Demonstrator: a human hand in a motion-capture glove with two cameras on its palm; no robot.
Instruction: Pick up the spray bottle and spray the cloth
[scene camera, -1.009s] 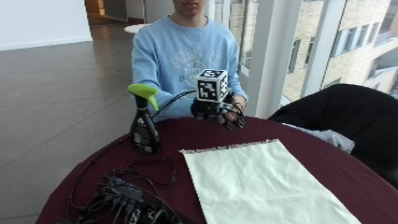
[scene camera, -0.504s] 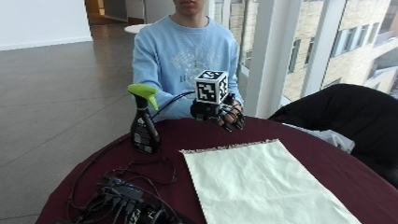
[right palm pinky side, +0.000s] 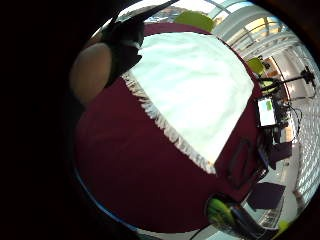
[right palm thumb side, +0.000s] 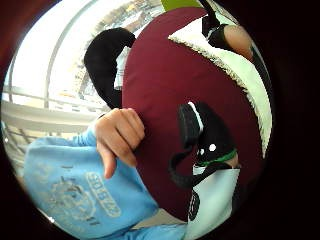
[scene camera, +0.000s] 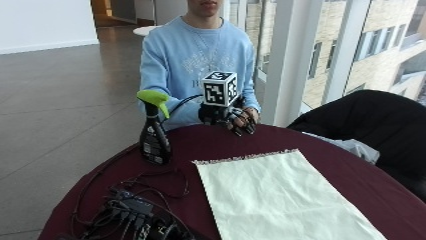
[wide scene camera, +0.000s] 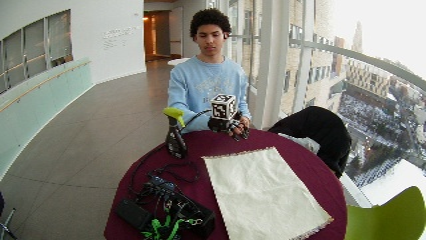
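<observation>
Green-topped spray bottle — upright, nozzle leftward

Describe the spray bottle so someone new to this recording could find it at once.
Start at the round maroon table, where a pale fringed cloth lies. The spray bottle stands upright beside the cloth, apart from it, near the edge facing the seated person. It alone is dark-bodied with a lime-green trigger head; the cable tangle nearby lies flat.

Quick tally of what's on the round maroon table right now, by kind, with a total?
Black spray bottle with a lime-green trigger head: 1, standing beside the cloth
Pale cream fringed cloth: 1, lying flat
Bundle of black cables and boxes: 1
Total: 3
The black-gloved right hand hangs above the table's far edge, holding nothing.
</observation>
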